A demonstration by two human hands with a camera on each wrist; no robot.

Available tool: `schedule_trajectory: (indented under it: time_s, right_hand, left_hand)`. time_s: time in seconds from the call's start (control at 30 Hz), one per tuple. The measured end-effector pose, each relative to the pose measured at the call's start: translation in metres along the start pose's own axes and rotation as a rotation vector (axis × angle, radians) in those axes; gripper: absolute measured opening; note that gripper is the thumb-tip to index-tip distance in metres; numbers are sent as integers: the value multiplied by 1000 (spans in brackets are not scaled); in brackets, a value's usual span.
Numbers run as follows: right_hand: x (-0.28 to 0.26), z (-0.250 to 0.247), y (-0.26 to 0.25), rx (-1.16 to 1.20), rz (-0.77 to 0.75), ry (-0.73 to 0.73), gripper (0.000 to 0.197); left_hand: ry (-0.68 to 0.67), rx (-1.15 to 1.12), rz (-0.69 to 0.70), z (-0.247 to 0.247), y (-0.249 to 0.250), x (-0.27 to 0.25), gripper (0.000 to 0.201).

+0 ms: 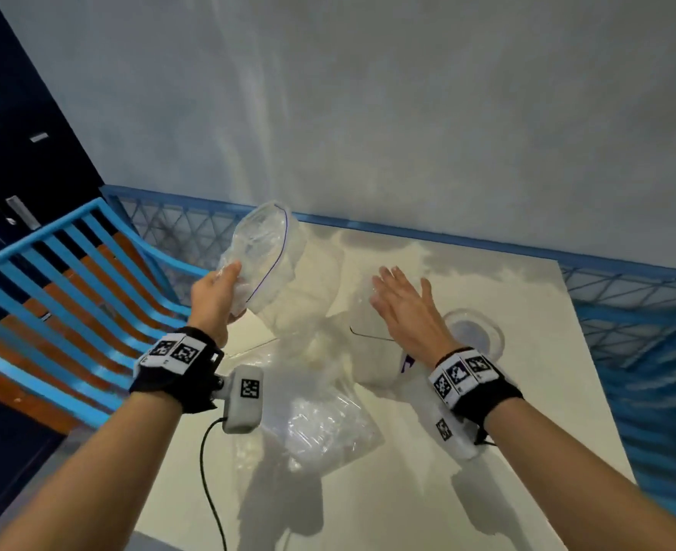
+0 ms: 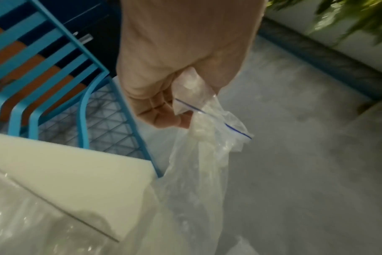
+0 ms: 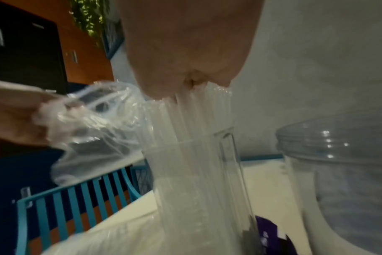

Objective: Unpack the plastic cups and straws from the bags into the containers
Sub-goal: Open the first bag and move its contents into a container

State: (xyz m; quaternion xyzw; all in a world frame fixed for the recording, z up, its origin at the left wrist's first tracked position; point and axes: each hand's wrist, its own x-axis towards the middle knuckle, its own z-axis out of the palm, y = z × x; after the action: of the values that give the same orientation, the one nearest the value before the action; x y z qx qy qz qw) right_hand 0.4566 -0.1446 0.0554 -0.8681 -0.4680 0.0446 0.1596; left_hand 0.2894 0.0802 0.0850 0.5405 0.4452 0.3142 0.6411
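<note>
The clear straws (image 3: 192,131) stand upright, long axis vertical, in a tall clear container (image 3: 209,181) mid-table. The right hand (image 1: 403,304) rests flat-fingered on their tops. The left hand (image 1: 213,300) grips an empty zip bag (image 1: 264,252) beside them. A round jar (image 3: 342,163) stands right, near the table's edge (image 1: 590,375). The purple label is unreadable.

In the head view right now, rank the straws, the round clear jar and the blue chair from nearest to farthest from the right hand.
From the right hand:
1. Straws, directly under its palm, standing in the tall clear container.
2. Round clear jar, just right of the wrist.
3. Blue chair, far left, beyond the left hand gripping the zip bag.
</note>
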Motion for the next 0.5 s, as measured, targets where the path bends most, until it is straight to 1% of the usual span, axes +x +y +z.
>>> schedule_trajectory:
  time_s: [0.07,0.17,0.27,0.33,0.4,0.43,0.47,0.5]
  right_hand:
    - [0,-12,-6,62,43,11,64]
    - [8,-28,-14,69,122,46,88]
    - [14,-20,-18,0,210,-18,105]
    - [15,-4,-17,-25,248,-65,113]
    - [17,11,-16,-23,292,-28,112]
    - [18,16,-17,-2,311,18,107]
    - [19,20,-20,27,324,71,101]
    - [19,23,-22,70,319,131,93]
  left_hand:
    - [15,-59,-99,9,-8,21,18]
    - [5,-119,-184,25,-14,50,14]
    - [-26,-154,-187,39,-21,75,12]
    - [-67,-133,-201,48,-31,86,21]
    - [-113,-37,-255,56,-47,92,21]
    - [-142,30,-309,58,-56,94,22]
    - [-179,121,-369,59,-65,95,26]
    - [-213,224,-400,59,-74,94,33]
